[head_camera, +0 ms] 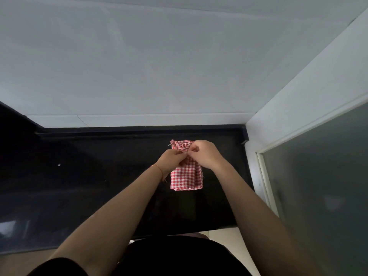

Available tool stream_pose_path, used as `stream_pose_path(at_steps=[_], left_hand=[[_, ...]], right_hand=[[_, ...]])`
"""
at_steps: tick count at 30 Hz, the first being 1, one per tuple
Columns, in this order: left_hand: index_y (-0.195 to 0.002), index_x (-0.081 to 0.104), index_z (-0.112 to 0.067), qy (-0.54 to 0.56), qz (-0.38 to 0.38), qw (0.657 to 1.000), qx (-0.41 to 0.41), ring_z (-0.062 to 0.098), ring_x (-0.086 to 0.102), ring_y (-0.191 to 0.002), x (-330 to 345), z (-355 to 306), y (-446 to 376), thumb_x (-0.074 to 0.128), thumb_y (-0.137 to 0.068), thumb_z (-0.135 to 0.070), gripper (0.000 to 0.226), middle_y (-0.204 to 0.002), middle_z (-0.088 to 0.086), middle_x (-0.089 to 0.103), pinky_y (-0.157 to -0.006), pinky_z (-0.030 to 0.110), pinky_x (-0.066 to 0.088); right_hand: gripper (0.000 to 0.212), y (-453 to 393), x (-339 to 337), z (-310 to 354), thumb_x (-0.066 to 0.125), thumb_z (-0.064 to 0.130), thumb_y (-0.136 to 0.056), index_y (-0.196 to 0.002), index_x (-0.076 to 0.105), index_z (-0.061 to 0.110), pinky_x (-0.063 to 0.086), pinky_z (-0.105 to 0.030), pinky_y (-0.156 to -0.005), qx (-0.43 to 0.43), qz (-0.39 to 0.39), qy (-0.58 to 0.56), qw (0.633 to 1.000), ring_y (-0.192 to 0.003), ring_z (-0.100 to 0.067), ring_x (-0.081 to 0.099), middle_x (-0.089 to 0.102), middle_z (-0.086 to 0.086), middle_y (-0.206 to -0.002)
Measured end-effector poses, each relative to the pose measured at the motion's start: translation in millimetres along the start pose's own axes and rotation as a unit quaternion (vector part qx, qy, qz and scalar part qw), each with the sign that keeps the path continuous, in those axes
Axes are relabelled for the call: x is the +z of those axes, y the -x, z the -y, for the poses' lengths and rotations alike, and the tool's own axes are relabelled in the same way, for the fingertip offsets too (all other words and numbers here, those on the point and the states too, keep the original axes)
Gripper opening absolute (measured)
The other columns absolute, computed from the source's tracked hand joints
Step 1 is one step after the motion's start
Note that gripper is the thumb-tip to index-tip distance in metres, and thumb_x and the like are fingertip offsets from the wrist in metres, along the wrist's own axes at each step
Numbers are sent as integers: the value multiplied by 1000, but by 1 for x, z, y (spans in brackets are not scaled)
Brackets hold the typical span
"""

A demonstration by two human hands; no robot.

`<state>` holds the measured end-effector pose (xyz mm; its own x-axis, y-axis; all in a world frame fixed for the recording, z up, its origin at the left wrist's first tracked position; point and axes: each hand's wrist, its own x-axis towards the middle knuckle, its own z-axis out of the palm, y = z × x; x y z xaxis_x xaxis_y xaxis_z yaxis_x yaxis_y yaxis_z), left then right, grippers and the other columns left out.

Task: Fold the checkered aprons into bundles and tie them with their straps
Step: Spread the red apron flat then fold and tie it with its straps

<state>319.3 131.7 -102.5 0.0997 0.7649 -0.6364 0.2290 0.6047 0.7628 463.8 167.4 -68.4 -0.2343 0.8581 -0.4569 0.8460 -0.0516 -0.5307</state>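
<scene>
Both hands are right over the folded red-checkered apron (186,176) on the dark desk (99,176), the left hand (172,159) and right hand (205,154) meeting fingertip to fingertip and pinching what looks like the strap (180,146) near the bundle's far end, though it's too small to be sure. The risk here is a slack knot: let tension drop and the folds could spring open. Pull unevenly and the bundle may skid or bunch up lopsided.

No text, label, brand, number or sign can be read on anything shown in this view.
</scene>
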Motion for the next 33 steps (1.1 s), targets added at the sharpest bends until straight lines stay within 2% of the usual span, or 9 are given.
stream_pose_path(at_steps=[2,6,9,13,17,20,25,29,33], left_hand=[[-102,72,-5,-7,3,1000,-4,20,66,-90,-1,-2,0,56,-100,-27,28,-101,12,72,-98,44,53],[-89,74,-14,-66,-27,997,10,16,66,-84,-6,-7,-2,65,-94,-29,18,-90,7,72,-85,32,56],[-92,75,-15,-139,-41,989,31,15,63,-81,-10,-8,-6,68,-92,-31,17,-90,8,71,-80,33,56],[-94,74,-17,-158,-43,985,53,12,61,-77,-4,-11,-4,67,-93,-32,16,-81,-2,67,-67,22,46],[-100,77,-16,-100,-59,992,57,18,69,-94,-4,-9,0,70,-91,-26,15,-95,2,74,-75,23,54],[-100,78,-17,-85,-61,992,69,23,70,-95,-4,-5,6,71,-90,-20,12,-94,3,75,-84,31,57],[-100,78,-18,-95,-79,988,95,12,68,-94,-3,-1,11,72,-89,-17,13,-96,-1,76,-89,26,54],[-95,78,-19,-93,-131,984,78,6,66,-90,2,5,13,73,-88,-19,8,-92,-7,74,-84,22,52],[-87,75,-24,-109,-154,980,63,4,63,-87,4,10,11,72,-90,-19,6,-90,-9,70,-73,15,47]], right_hand=[[16,3,-2,-2,61,27,-97,-100,74,17,45,-16,-69,-11,-3,3,1000,-85,-9,63,65,7,-92],[18,8,-7,-10,62,23,-97,-99,75,12,49,-23,-76,13,9,3,1000,-84,-13,64,69,-2,-94],[17,14,-5,-17,66,22,-94,-90,74,7,46,-21,-69,15,55,-4,998,-76,-14,63,69,-6,-84],[12,13,7,-17,70,21,-91,-96,76,12,50,-22,-82,0,31,-3,1000,-84,-10,65,72,-2,-92],[12,10,21,-12,68,22,-93,-91,72,11,49,-22,-81,-4,-63,0,998,-73,-7,58,63,2,-84],[6,8,30,-11,66,21,-94,-96,61,17,52,-24,-80,-7,-91,11,996,-81,-10,59,57,4,-89],[17,4,39,-10,57,21,-100,-115,62,15,52,-29,-87,-49,-77,84,992,-99,-18,66,66,-3,-109],[28,3,44,-10,51,20,-102,-127,60,13,51,-33,-95,-23,-65,110,992,-110,-24,63,64,-8,-123],[22,2,25,-20,62,16,-96,-116,70,15,50,-26,-88,-18,-13,28,999,-104,-19,64,68,-4,-116]])
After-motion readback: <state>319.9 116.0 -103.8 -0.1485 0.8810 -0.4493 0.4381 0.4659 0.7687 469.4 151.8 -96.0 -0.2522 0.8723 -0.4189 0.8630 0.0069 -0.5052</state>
